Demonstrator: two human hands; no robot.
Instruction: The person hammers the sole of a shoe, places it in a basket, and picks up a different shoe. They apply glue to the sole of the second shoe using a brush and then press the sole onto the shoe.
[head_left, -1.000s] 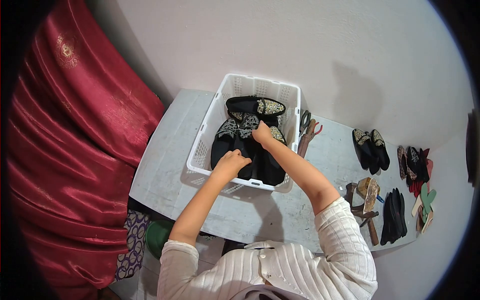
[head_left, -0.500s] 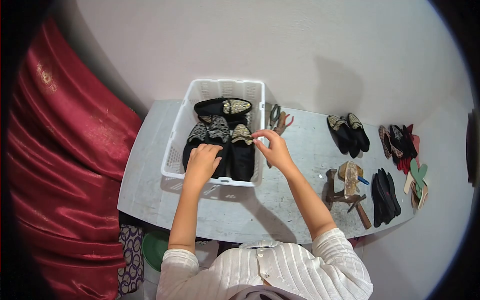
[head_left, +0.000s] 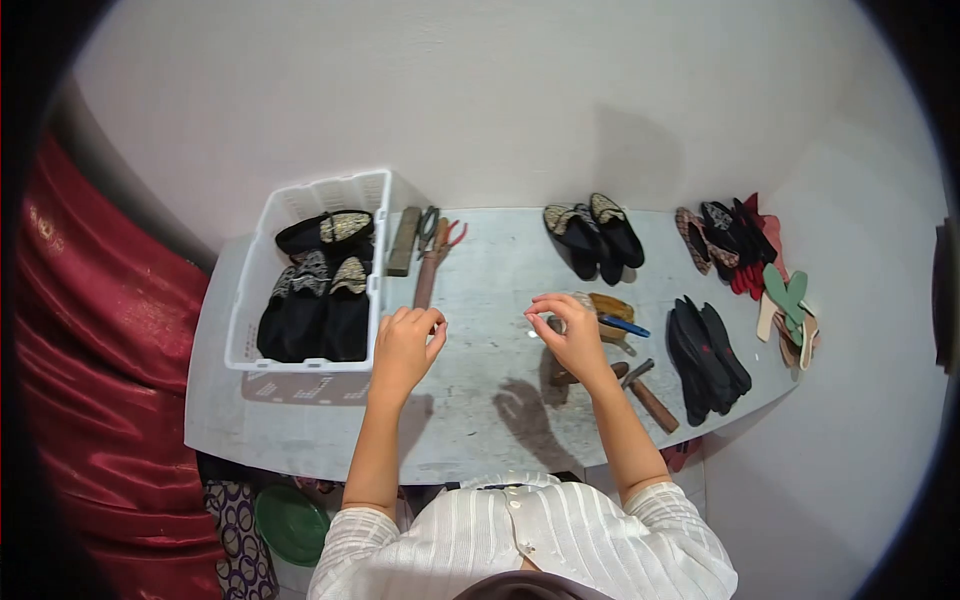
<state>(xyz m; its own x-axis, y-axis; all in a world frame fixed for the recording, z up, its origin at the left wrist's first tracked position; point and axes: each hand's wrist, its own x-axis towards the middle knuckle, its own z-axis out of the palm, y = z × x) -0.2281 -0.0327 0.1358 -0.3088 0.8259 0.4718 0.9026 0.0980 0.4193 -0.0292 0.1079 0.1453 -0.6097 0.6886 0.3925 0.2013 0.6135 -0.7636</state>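
My left hand (head_left: 405, 348) hovers over the table just right of the white plastic crate (head_left: 382, 260); its fingers are loosely bent, the thumb stands apart, and I see nothing held. My right hand (head_left: 572, 338) is above the tools at the middle right, thumb and fingers curved with a gap and nothing between them. Inside the crate lie several black shoes (head_left: 347, 318) with glittery gold or patterned grey uppers. Partly hidden behind my right hand is a yellowish container (head_left: 612, 306) with a blue-handled tool (head_left: 624, 326) on it. A hammer (head_left: 652, 400) lies in front.
Pliers (head_left: 428, 230) and a wooden-handled tool lie beside the crate. Black shoes with gold uppers (head_left: 595, 240) stand near the wall. Black shoe pieces (head_left: 704, 355), patterned uppers (head_left: 735, 235) and green sole-shaped pieces (head_left: 788, 295) lie on the right. A red curtain (head_left: 110, 400) hangs at left.
Both hands have left the shoes in the crate, and my right hand has moved right over the tools. The view has shifted right, so the crate appears further left.
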